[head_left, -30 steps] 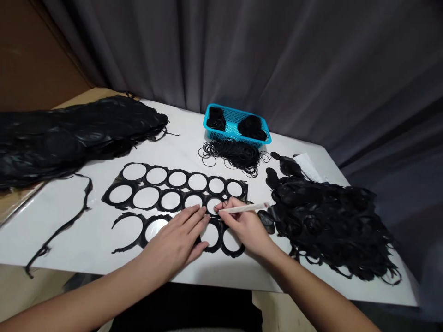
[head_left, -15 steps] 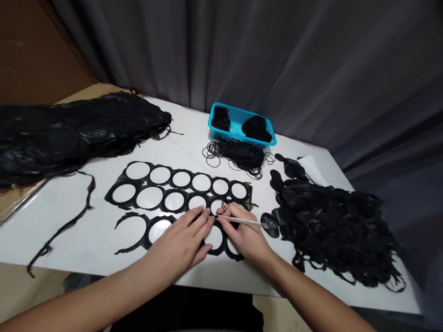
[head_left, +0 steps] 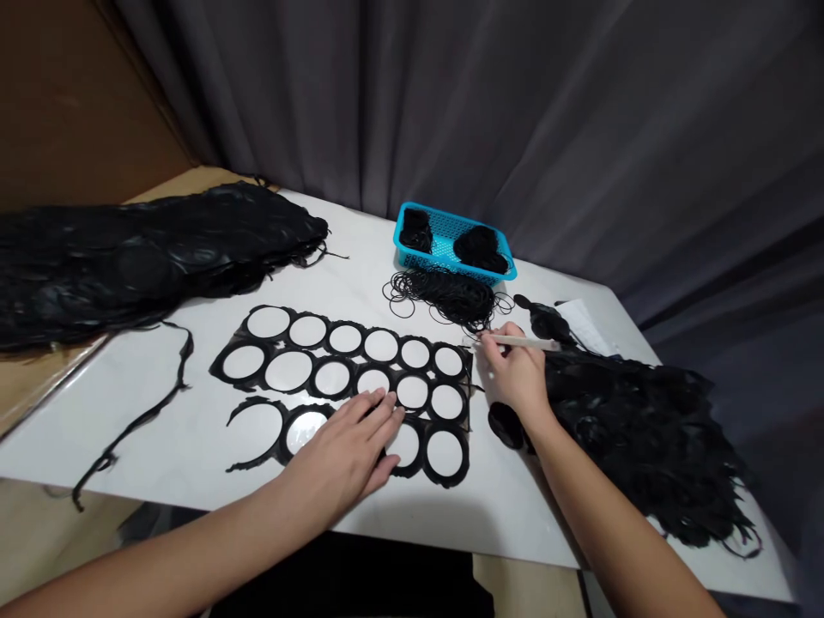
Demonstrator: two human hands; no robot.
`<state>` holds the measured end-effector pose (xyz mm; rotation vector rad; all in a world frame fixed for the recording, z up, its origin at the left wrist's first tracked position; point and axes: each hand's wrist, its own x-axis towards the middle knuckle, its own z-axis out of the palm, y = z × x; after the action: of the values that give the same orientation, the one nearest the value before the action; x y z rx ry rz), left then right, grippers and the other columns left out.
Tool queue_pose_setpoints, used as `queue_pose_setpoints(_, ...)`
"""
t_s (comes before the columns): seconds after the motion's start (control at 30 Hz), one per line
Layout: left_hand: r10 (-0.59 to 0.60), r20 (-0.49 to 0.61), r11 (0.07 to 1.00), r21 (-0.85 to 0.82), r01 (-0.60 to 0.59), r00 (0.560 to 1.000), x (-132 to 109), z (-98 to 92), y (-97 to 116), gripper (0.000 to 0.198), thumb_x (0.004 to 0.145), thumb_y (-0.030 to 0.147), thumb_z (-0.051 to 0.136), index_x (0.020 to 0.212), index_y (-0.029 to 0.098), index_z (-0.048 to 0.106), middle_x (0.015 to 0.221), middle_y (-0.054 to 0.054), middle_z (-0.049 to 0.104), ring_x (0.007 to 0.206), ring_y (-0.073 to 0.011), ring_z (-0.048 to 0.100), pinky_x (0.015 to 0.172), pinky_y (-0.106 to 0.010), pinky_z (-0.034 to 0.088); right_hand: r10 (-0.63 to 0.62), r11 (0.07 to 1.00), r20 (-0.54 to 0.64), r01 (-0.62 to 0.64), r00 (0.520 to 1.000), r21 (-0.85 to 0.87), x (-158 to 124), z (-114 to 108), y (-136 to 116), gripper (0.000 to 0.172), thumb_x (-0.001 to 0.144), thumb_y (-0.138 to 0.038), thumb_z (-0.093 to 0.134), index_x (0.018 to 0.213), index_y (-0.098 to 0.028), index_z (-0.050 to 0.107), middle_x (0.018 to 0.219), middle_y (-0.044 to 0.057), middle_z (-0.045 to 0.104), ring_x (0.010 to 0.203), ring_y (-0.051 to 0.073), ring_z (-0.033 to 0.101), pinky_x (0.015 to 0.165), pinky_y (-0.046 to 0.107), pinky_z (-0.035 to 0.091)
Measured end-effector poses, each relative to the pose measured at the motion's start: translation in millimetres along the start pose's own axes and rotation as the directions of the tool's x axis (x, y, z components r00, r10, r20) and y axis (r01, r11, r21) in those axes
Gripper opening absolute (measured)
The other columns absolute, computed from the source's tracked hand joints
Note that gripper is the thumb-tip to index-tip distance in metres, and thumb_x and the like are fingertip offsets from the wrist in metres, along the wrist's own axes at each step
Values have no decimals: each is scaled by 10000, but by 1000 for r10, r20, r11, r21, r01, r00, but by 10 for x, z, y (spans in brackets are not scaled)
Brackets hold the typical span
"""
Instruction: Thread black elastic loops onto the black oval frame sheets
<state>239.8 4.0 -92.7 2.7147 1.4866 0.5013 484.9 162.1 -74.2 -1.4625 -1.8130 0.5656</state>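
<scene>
A black sheet with several round holes lies flat on the white table, its front row partly split off at the left. My left hand rests on the sheet's front part, fingers stretched out and palm down. Beyond the sheet's right edge, my right hand grips a thin pale stick-like tool near the pile of thin black rings. Whether a ring hangs at the tool's tip is too small to tell.
A blue basket with black rings stands at the back. Big black heaps lie at the left and right. A black strip curls at the front left. White paper lies at the right.
My right hand has moved from the sheet up and to the right with the tool, uncovering holes at the sheet's right end. My left hand stays on the sheet. The view has shifted slightly.
</scene>
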Motion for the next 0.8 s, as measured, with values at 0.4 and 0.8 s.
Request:
queue_pose_setpoints(0.4,-85,-70,996,22,87,994,-302,-185,-217,394,1037,335,487,1321,75,572,1369,-198,598,1312,-340,547,1074,-514,496,198,381,661,-678,724,629,-339,410,-641,383,702,-397,856,755,-202,531,910,53,725,970,186,703,842,278,557)
queue_pose_setpoints(0.8,-93,-105,995,8,95,990,-378,-94,-213,383,1032,300,488,1338,80,558,1402,-209,566,1344,-344,524,1096,-502,490,-158,924,564,-81,810,374,-698,637,-802,177,942,-276,559,781,-228,504,945,15,685,929,187,630,838,317,454)
